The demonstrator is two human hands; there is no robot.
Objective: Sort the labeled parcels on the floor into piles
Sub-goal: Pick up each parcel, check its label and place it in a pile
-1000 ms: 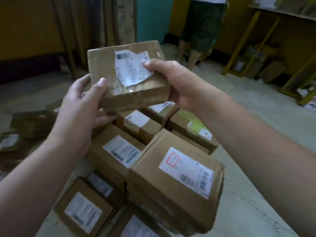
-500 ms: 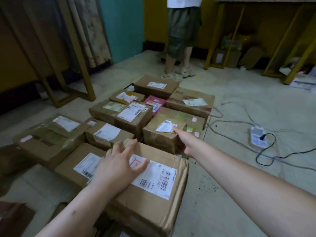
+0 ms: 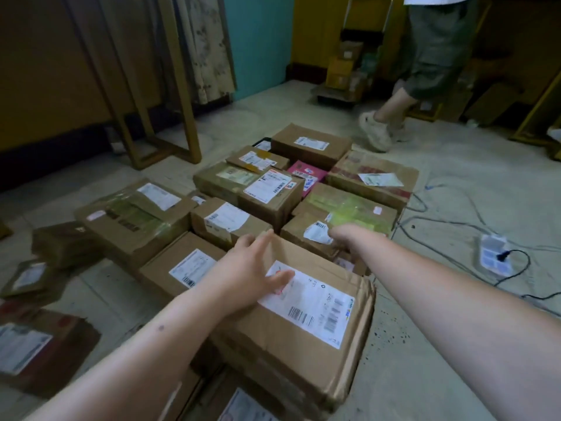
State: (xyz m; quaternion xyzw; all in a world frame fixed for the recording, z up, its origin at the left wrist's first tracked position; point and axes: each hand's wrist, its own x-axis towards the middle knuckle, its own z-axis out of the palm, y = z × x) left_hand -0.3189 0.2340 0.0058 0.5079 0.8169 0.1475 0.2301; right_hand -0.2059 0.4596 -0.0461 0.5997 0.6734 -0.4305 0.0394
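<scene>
Most parcels (image 3: 274,192) sit packed mid-frame on the floor (image 3: 425,375); strays (image 3: 30,278) at left look unsorted. Left hand (image 3: 252,265), grip wide, lies flat on the near box (image 3: 303,323); right hand (image 3: 346,235) rests on a small box (image 3: 306,230), grip unclear.

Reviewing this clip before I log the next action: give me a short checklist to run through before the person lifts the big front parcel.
1. Left hand on the big front parcel: ok, it lies flat on top, fingers spread.
2. Right hand free to help: not ok, it reaches to the small parcel with the crumpled label.
3. Label of the big front parcel readable: not ok, the left hand partly covers it.
4. Nothing stacked on the big front parcel: ok.
5. Floor beside the pile: not ok, cables and a power strip lie on the right.
6. Other person's legs clear of the pile: ok, apart from it.
</scene>
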